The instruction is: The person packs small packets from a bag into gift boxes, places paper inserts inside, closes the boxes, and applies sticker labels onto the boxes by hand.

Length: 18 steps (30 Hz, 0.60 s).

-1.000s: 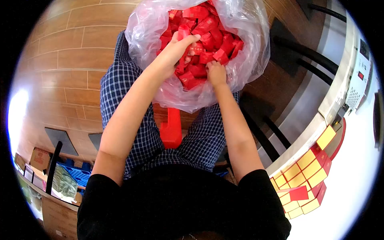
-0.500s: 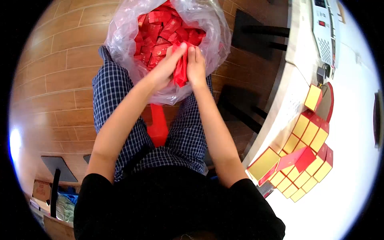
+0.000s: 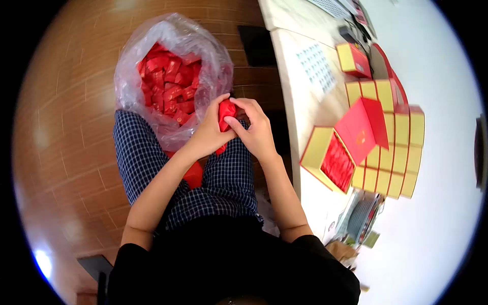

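Observation:
A red item (image 3: 226,113), seemingly a bundle of red packets, is held between my two hands above my right thigh. My left hand (image 3: 211,129) grips it from the left side. On its other side, my right hand (image 3: 253,127) is closed round it, with the thumb across its front. Just left of my hands stands a clear plastic bag (image 3: 211,53) filled with many small red packets (image 3: 170,84). To the right on the table, an open red and gold box (image 3: 313,147) holds red packets in a row.
Several gold and red boxes (image 3: 401,147) are stacked on the pale table (image 3: 290,66) behind the open box. A printed sheet (image 3: 316,66) lies farther along, near a single box (image 3: 353,60) and black cables. The table edge runs right of my hands.
The view has turned toward the table, showing the open box's contents. My hands have moved off the bag's opening to its right side, still holding the red item.

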Each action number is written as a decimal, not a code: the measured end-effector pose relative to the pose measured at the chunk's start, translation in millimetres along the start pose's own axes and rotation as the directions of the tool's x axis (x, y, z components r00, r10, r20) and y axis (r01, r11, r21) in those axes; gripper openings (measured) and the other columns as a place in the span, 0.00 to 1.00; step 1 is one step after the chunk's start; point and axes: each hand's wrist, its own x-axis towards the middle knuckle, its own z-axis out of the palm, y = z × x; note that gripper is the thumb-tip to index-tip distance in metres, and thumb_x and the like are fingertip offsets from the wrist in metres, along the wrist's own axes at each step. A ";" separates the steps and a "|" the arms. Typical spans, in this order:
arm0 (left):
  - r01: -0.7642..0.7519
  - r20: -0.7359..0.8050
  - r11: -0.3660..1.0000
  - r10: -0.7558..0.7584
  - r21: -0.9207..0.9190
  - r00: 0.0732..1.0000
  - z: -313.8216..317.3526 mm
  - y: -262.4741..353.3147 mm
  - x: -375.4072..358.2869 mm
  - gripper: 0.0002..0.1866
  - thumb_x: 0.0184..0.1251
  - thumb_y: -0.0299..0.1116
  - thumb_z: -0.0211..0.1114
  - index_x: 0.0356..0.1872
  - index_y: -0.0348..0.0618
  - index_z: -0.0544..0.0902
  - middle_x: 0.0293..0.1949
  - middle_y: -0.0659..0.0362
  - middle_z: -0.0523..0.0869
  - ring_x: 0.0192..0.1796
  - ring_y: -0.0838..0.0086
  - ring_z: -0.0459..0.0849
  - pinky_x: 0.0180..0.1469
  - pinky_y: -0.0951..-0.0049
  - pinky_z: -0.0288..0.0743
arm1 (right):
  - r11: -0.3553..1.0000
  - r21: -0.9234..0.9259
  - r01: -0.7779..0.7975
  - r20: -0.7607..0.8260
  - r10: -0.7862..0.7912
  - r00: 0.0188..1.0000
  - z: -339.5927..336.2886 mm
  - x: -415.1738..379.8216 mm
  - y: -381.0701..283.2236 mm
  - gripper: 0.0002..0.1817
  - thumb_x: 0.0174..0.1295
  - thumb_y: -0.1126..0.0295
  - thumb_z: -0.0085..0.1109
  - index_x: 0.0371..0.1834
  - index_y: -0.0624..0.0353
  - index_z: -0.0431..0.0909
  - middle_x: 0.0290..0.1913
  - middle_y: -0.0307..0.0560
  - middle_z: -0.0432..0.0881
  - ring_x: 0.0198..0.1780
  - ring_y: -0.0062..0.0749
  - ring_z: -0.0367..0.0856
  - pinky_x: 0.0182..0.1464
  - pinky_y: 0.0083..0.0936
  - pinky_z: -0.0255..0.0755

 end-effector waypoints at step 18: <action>-0.125 0.434 0.948 0.249 -0.294 0.866 177.7 135.6 -7.5 0.45 0.68 0.70 0.27 0.76 0.47 0.39 0.72 0.52 0.56 0.74 0.65 0.55 0.75 0.63 0.47 | 0.987 -0.097 -0.126 -0.460 0.068 0.885 -149.6 -138.1 -68.2 0.33 0.63 0.66 0.60 0.67 0.70 0.57 0.55 0.66 0.69 0.55 0.62 0.73 0.56 0.39 0.69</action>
